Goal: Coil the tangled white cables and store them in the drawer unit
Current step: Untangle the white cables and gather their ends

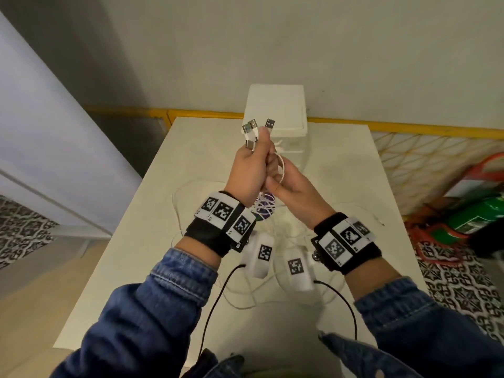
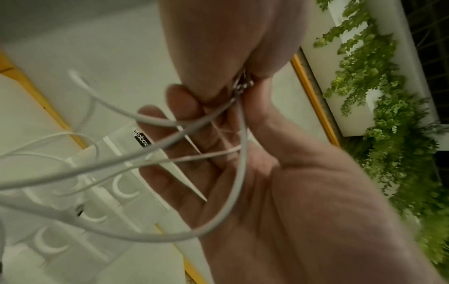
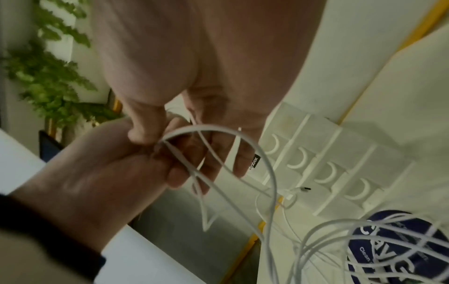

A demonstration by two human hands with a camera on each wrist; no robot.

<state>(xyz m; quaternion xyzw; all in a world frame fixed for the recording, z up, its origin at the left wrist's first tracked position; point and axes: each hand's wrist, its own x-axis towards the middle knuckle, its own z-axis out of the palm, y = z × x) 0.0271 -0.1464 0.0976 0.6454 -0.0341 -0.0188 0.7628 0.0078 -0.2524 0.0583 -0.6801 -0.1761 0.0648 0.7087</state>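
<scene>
Above the white table, my left hand grips a bunch of white cables just below their USB plugs, which stick up out of the fist. My right hand is right beside it, palm up and fingers loose, with cable loops draped across the palm. The right wrist view shows the left fist clamping the strands. More cable trails down in tangled loops on the table. The white drawer unit stands at the table's far edge, its drawers pushed in.
A round dark-blue item lies under the cable loops below my hands. A yellow-framed lattice fence runs behind and to the right of the table. Green and orange things lie on the patterned floor at the right. Green foliage hangs on a wall.
</scene>
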